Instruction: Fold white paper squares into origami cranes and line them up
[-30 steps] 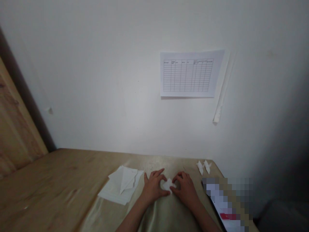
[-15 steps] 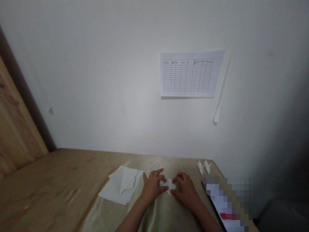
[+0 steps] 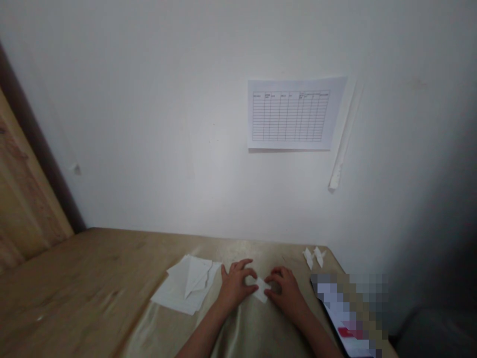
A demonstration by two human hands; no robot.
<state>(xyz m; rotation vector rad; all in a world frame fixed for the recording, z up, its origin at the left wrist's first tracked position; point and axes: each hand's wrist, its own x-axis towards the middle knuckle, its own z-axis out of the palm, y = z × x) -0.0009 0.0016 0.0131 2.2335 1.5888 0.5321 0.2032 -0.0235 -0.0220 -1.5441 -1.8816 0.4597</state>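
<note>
A small piece of folded white paper [image 3: 261, 292] lies low over the table, between my two hands. My left hand [image 3: 236, 284] grips its left edge, with thumb and index finger curved in and the other fingers raised. From the opposite side, my right hand [image 3: 285, 289] has its bent fingers and thumb at the right edge of the same paper. The paper's finer creases are too small to make out. To the left of my left hand is a stack of white paper sheets [image 3: 171, 293], with a folded sheet [image 3: 197, 276] on top.
Two small folded paper shapes [image 3: 313, 257] sit near the table's back right corner. A partly blurred device with a lit screen [image 3: 337, 311] lies along the right edge. Brownish cloth covers the table [image 3: 93, 278]. A printed chart [image 3: 290, 117] hangs on the white wall behind.
The small paper between my hands has turned slightly and now looks more like a tilted rectangle than a pointed diamond. My fingers have shifted a little; the stack stays put.
</note>
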